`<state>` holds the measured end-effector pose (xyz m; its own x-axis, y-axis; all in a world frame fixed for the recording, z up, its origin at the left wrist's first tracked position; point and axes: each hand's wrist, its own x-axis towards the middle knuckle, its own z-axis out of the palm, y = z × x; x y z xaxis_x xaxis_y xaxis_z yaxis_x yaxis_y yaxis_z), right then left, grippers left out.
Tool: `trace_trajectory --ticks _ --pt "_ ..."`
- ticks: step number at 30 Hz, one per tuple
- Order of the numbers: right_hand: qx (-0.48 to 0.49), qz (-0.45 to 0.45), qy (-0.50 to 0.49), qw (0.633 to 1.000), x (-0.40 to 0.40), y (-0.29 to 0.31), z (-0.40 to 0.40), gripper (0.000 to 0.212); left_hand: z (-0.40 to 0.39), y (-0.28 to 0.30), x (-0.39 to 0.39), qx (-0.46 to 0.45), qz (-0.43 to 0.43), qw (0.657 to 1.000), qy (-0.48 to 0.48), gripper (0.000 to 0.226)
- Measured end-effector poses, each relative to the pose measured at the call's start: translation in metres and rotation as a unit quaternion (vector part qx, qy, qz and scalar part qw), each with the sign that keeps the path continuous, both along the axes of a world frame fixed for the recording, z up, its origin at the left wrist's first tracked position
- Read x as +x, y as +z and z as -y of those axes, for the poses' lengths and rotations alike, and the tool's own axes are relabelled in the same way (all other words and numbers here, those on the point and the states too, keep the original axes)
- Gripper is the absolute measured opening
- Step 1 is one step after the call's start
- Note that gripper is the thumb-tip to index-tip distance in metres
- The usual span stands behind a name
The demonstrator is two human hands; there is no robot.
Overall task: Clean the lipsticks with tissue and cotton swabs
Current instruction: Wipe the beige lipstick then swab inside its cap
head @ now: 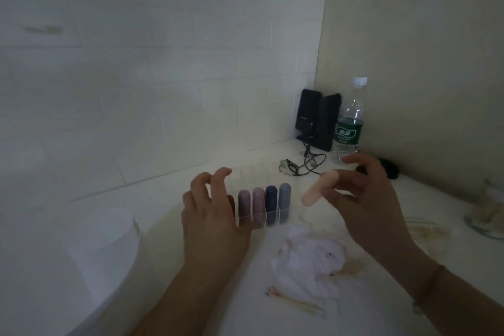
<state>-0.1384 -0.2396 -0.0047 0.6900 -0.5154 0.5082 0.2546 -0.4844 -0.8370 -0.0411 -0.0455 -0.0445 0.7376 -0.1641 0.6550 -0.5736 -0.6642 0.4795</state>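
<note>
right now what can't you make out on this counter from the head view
- Left end of the clear organizer: covered by the left hand.
- Peach lipstick in the right hand: motion-blurred, one end behind fingers.
- Glass dish: cut by the right edge, contents blurred.
- Water bottle label: too small to read.

Five lipsticks: four upright in one clear organizer [257,219] — mauve [243,200], pink [258,199], navy [271,198], grey-blue [284,196] — and one peach [317,188] apart. One tissue [311,256]. One bottle [349,120]. Two hands, left [210,215] and right [371,199].
</note>
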Motion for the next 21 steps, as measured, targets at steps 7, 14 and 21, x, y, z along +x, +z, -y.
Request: trace_trajectory --ticks 7,14,21 --pt "-0.159 -0.072 -0.034 0.984 0.042 -0.007 -0.001 0.033 -0.003 -0.004 0.009 -0.047 -0.1 0.992 -0.068 0.074" --pt "-0.256 -0.155 -0.04 0.953 0.039 -0.03 0.001 0.045 -0.002 -0.005 0.009 -0.034 -0.096 0.994 -0.05 0.071" --pt "-0.233 -0.045 -0.065 0.969 -0.008 0.005 -0.004 0.021 0.005 0.005 -0.004 -0.048 -0.013 0.998 -0.034 0.071"
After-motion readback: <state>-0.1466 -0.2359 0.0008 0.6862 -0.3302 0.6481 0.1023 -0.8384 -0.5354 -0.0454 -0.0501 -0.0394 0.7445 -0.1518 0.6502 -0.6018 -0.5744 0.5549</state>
